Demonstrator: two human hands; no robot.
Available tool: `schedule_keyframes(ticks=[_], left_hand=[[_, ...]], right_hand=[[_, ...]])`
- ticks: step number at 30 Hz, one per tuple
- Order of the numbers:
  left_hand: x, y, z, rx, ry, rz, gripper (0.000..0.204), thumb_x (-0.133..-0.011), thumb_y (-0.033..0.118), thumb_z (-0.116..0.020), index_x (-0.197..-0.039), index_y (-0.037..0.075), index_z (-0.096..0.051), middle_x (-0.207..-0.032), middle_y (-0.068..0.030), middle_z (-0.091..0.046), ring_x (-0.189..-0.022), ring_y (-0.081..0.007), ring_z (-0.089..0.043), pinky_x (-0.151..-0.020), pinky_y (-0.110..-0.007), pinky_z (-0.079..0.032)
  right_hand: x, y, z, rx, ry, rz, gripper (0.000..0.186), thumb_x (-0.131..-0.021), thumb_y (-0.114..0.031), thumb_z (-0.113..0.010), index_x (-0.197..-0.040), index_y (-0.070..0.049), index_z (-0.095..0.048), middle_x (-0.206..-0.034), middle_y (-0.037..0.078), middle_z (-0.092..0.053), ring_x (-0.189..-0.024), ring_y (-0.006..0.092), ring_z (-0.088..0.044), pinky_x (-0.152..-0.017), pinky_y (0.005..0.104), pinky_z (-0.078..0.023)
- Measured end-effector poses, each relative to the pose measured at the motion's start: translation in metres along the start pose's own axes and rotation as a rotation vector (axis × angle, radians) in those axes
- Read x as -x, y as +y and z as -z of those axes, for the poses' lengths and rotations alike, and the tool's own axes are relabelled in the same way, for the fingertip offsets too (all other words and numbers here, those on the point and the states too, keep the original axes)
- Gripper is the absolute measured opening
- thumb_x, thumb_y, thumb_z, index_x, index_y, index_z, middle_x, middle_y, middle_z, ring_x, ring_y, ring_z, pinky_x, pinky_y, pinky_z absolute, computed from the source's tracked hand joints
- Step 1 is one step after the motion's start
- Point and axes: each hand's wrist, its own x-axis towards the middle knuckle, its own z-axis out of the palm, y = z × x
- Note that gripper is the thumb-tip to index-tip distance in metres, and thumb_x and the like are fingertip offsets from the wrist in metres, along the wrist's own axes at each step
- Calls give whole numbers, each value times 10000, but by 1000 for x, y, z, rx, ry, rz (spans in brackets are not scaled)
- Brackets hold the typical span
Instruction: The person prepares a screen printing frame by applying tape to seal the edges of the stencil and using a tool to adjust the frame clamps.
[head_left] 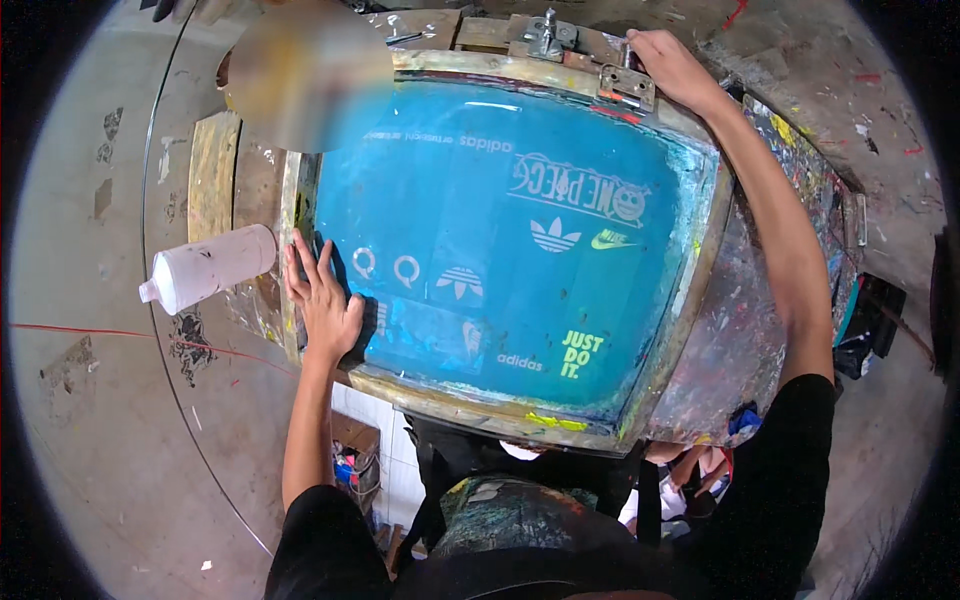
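Observation:
A wooden-framed printing screen [520, 417] with blue mesh lies in front of me, its mesh bearing several pale and yellow-green letter and logo shapes. My left hand [325, 300] rests on its left side, fingers stretched over the wood and the mesh edge. At the far right corner my right hand [675, 68] has its fingers curled round the upright bolt of a metal hinge clamp [628, 88]; the fingertips are partly hidden. A second metal clamp [548, 36] sits farther left along the far edge.
A whitish plastic bottle [213, 270] lies on its side left of the screen. A paint-stained board [735, 330] extends under the right side. A thin black cable [147, 180] and a red string [110, 332] cross the floor at left. A blurred patch covers the far left corner.

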Motion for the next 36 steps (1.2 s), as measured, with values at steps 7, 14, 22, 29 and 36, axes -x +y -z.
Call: schedule_keyframes(ticks=[7,14,22,29,36], left_hand=[[3,-1,-2,7,21,-14,829,-707,245,-527,-1478,-24,-389,-1688,-258,-46,-1553,-439,-23,-1222,-582,4],[-3,-12,-9,214,40,-65,840,-739,303,-535,-1486,-44,-372,-1684,-261,-72,-1547,-450,-42,-1229,-576,-20],[10,-8,-19,115,36,45,804,-767,286,-495,-1492,-42,-383,-1705,-193,-60,-1560,-403,-33,-1211,-617,-31],[12,-17,-19,75,110,14,751,-749,208,-496,-1460,-22,-416,-1703,-186,-90,-1557,-401,-54,-1218,-606,-39],[9,-9,-14,35,125,-16,728,-770,228,-498,-1436,-59,-428,-1695,-195,-114,-1552,-405,-82,-1213,-609,-68]], right_hand=[[-5,1,0,-14,-33,14,487,-1092,-344,-412,-846,75,-440,-665,106,-442,-669,208,-444,-681,407,-417],[-2,18,1,-23,-67,38,403,-1066,-266,-397,-872,63,-525,-705,146,-534,-711,216,-496,-702,428,-446],[8,-15,-1,35,-7,-112,672,-1053,-508,-382,-943,88,-672,-905,327,-678,-880,475,-671,-807,533,-511],[211,-49,122,106,782,-237,377,-929,-372,-649,-1008,-12,-730,-792,156,-717,-682,214,-654,-683,364,-523],[345,57,193,487,731,-1227,895,-759,-787,-624,-1171,2,-717,-1176,316,-680,-1123,418,-673,-952,473,-527]])
